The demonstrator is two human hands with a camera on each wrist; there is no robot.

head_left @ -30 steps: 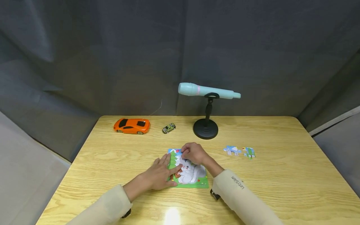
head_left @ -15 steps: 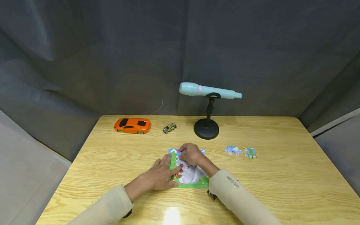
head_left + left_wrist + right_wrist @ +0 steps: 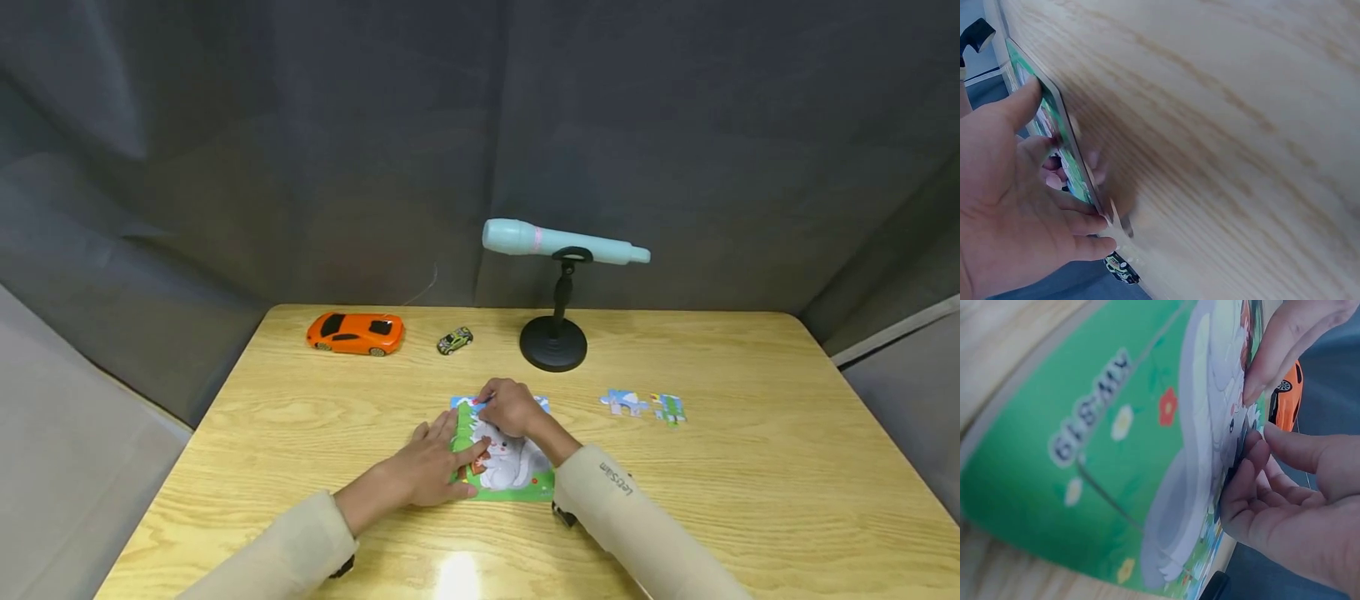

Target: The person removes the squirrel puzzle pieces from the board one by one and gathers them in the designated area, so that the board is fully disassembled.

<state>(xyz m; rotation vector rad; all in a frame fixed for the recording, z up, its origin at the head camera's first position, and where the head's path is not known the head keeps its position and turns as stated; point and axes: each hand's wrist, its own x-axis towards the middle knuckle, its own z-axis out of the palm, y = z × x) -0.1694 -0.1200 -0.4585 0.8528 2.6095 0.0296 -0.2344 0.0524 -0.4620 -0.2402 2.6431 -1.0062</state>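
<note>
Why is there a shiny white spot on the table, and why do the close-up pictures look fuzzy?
Head view: lamp glare on the glossy table. Left wrist view: the wood grain is smeared and soft. Right wrist view: the puzzle sits so close that it blurs and bends.

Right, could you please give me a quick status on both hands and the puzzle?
Left hand flat, steadying the puzzle edge. Right hand curled, fingertips pressing near its top. Two loose pieces lie apart to the right. Nothing in the way.
</note>
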